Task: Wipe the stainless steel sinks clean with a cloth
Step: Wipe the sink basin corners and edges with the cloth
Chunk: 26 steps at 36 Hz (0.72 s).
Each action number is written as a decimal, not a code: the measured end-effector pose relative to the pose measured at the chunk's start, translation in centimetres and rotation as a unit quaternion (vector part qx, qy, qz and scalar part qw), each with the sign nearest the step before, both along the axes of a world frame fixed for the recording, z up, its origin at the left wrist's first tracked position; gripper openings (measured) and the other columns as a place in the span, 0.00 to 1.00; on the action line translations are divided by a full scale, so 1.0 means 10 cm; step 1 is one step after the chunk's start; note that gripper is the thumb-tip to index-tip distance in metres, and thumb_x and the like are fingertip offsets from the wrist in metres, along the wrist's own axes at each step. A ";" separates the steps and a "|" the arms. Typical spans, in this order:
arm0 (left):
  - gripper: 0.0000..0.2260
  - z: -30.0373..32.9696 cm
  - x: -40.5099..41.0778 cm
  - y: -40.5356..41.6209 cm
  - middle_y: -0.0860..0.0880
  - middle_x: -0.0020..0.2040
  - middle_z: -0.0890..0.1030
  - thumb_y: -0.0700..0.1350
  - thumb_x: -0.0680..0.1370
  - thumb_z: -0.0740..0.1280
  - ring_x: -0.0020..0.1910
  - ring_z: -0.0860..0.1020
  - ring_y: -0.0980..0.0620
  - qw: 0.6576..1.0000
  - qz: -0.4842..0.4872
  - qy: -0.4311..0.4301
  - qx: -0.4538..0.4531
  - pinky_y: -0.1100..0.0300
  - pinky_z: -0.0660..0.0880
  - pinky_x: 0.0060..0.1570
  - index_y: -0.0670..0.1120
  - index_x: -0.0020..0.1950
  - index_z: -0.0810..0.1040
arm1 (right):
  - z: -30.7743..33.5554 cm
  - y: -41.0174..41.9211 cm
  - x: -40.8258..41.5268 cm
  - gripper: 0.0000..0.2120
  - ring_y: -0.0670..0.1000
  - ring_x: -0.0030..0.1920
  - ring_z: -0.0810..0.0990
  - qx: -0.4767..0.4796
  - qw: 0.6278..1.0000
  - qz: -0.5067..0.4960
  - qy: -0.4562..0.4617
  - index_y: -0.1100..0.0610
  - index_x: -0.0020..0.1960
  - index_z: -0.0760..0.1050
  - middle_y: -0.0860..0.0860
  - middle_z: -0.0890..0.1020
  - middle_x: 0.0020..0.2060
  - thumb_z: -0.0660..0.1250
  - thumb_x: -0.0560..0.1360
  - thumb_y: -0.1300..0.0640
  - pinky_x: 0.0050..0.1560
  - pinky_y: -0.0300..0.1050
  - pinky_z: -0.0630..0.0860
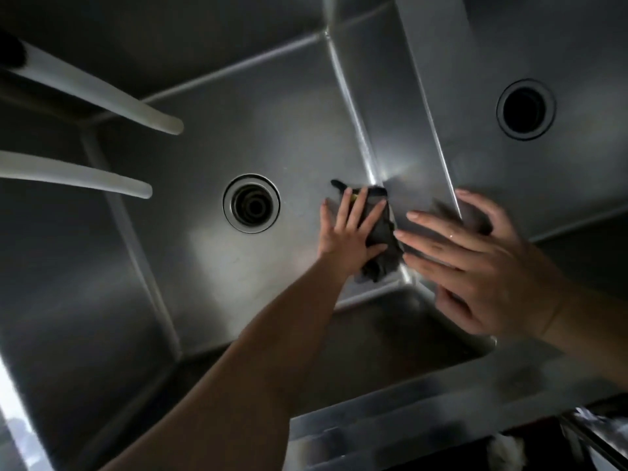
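Note:
I look down into a deep stainless steel sink [210, 137] with a round drain [251, 203] in its floor. My left hand [350, 232] lies flat, fingers spread, pressing a dark grey cloth [382, 243] onto the sink floor at its right corner, beside the wall. My right hand [475, 260] is higher up, fingers spread, resting on the divider [424, 130] between the two basins and holding nothing. A second sink [577, 178] with its own drain [525, 109] lies to the right.
Two pale curved spouts [112, 96] [85, 176] reach in from the left over the near basin. The steel front rim [424, 399] runs along the bottom right. Something light and blurred sits below the rim at the lower right.

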<state>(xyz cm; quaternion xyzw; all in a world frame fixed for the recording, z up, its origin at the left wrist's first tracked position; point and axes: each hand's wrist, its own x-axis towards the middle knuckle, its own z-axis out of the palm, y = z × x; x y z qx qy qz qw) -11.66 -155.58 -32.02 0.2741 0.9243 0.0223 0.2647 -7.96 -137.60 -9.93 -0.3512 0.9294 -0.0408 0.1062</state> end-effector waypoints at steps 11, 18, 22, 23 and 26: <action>0.39 0.02 -1.58 -0.71 0.47 0.81 0.36 0.74 0.75 0.47 0.79 0.37 0.41 0.973 0.215 -0.023 -0.075 0.30 0.41 0.72 0.58 0.79 0.35 | -0.01 -0.01 -0.02 0.17 0.57 0.70 0.73 -0.012 1.000 -0.015 -0.002 0.58 0.54 0.82 0.54 0.79 0.65 0.58 0.73 0.54 0.74 0.67 0.55; 0.41 -0.01 -0.89 -0.98 0.47 0.82 0.41 0.73 0.75 0.54 0.80 0.40 0.42 0.950 0.310 -0.007 -0.041 0.34 0.46 0.74 0.59 0.80 0.39 | -0.02 0.01 -0.02 0.17 0.57 0.71 0.72 -0.010 1.000 -0.021 -0.008 0.58 0.55 0.82 0.54 0.78 0.67 0.59 0.74 0.53 0.74 0.66 0.55; 0.42 0.07 -0.58 -0.96 0.45 0.81 0.41 0.69 0.76 0.58 0.80 0.42 0.40 0.950 0.307 -0.028 -0.059 0.37 0.45 0.75 0.57 0.80 0.39 | 0.00 0.00 -0.03 0.16 0.57 0.70 0.73 -0.009 1.000 -0.020 -0.009 0.59 0.54 0.82 0.55 0.78 0.67 0.60 0.73 0.54 0.73 0.67 0.56; 0.42 0.10 -0.50 -0.94 0.44 0.81 0.41 0.69 0.76 0.59 0.80 0.43 0.40 0.952 0.296 -0.031 -0.064 0.37 0.46 0.75 0.56 0.80 0.39 | 0.00 0.00 -0.03 0.16 0.57 0.70 0.73 -0.007 1.000 -0.021 -0.010 0.59 0.54 0.82 0.55 0.77 0.67 0.60 0.73 0.54 0.73 0.67 0.56; 0.43 0.19 -0.28 -0.90 0.41 0.81 0.41 0.66 0.76 0.62 0.80 0.45 0.38 0.959 0.272 -0.050 -0.058 0.41 0.49 0.76 0.54 0.81 0.40 | 0.01 -0.01 -0.03 0.17 0.57 0.71 0.72 0.001 1.000 -0.024 -0.014 0.59 0.56 0.81 0.55 0.77 0.68 0.59 0.74 0.53 0.74 0.66 0.55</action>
